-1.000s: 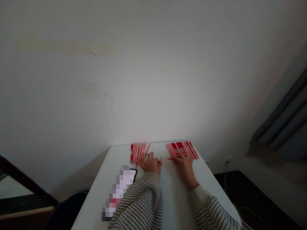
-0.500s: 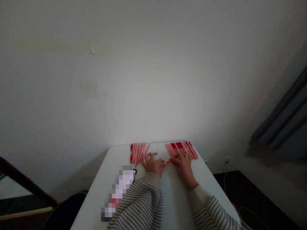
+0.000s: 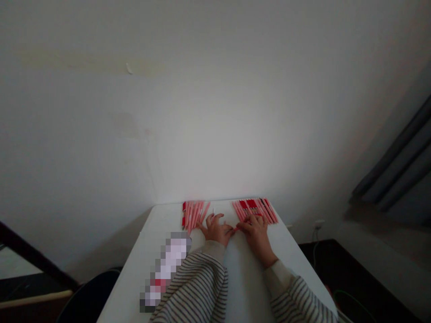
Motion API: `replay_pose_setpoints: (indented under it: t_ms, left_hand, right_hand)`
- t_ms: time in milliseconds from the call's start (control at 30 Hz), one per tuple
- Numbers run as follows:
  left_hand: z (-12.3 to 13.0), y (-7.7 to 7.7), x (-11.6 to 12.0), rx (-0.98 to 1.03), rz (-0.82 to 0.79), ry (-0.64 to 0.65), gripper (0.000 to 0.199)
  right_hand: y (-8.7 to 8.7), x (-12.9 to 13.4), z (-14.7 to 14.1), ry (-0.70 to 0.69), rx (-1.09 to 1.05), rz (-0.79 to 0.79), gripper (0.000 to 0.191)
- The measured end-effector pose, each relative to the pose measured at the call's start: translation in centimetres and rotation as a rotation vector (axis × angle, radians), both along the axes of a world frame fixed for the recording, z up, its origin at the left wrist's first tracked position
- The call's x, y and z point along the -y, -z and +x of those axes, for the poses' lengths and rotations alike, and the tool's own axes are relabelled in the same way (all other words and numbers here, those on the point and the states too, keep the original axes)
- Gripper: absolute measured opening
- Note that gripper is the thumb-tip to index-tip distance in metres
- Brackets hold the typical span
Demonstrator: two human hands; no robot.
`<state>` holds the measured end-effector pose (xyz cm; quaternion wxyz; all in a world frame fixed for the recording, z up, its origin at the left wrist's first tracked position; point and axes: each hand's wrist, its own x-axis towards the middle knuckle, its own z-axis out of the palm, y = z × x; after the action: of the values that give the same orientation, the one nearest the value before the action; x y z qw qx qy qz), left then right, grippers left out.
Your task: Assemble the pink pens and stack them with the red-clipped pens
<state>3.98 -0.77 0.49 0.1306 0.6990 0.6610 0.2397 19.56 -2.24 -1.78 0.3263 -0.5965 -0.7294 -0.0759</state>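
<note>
My right hand (image 3: 256,231) pinches a small pink, pen-like piece (image 3: 236,228) between thumb and fingers. My left hand (image 3: 216,231) meets it from the other side, thumb and a finger closed at the piece's end while the other fingers spread out. What the left fingertips grip is too small to make out. Beyond my right hand lies a row of pink pens (image 3: 238,210), some with red or black parts. A second bunch of pink pens (image 3: 194,214) lies beside my left hand, partly overlapping. A thin white piece (image 3: 213,210) stands out behind the left fingers.
The white table (image 3: 249,287) has its far edge against a pale wall (image 3: 215,112). A blurred-out long object (image 3: 170,269) lies left of my left forearm. A dark rounded seat (image 3: 89,296) is at lower left, a grey curtain (image 3: 397,166) at right.
My hands have come together: the gap between their fingertips has closed, with the pink piece now between both. The pen bunches have not moved.
</note>
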Motion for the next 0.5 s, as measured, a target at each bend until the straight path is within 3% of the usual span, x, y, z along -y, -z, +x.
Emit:
replay_pose_setpoints:
  t_ms: [167,367,500]
  left_hand:
    - [0.0,0.2,-0.1,0.0,0.008,0.001,0.006]
    - [-0.1,0.2,0.0,-0.011,0.004,0.008,0.007]
    - [-0.1,0.4,0.0,-0.018,0.04,-0.003,0.007]
  right_hand:
    - [0.8,-0.5,0.4,0.005,-0.029,0.01,0.021]
    - [2.4,-1.3,1.2,0.144,-0.086,0.076,0.028]
    - [2.6,-1.4,1.3,0.177,-0.081,0.089,0.027]
